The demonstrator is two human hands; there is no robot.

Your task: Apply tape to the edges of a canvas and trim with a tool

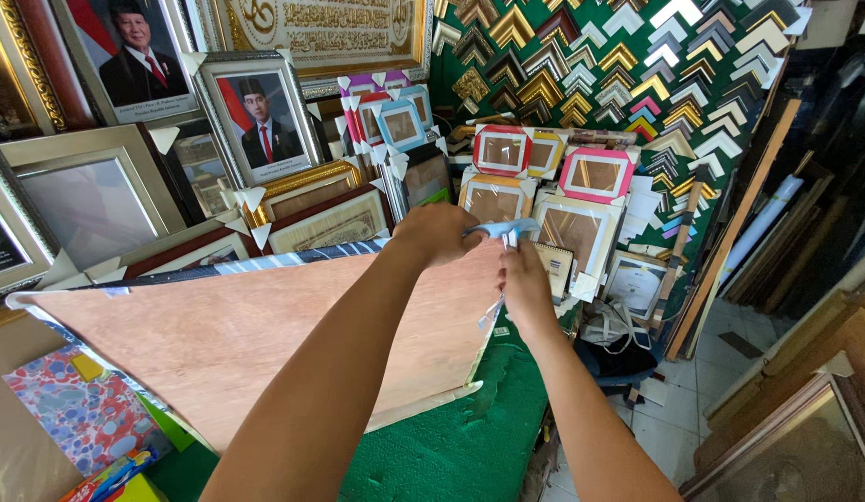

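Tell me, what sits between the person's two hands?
A light blue strip, pinched at the wooden board's far corner by left hand and right hand, in the head view.

I see everything through one camera on my head, tilted down and forward along my forearms, close over my left hand (439, 232) and right hand (524, 284) at the far corner of the flat plywood-backed panel (237, 339).

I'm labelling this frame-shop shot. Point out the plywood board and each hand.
plywood board (219, 339), head view, bare middle of face.
left hand (439, 232), head view, back of hand.
right hand (525, 284), head view, back of hand.
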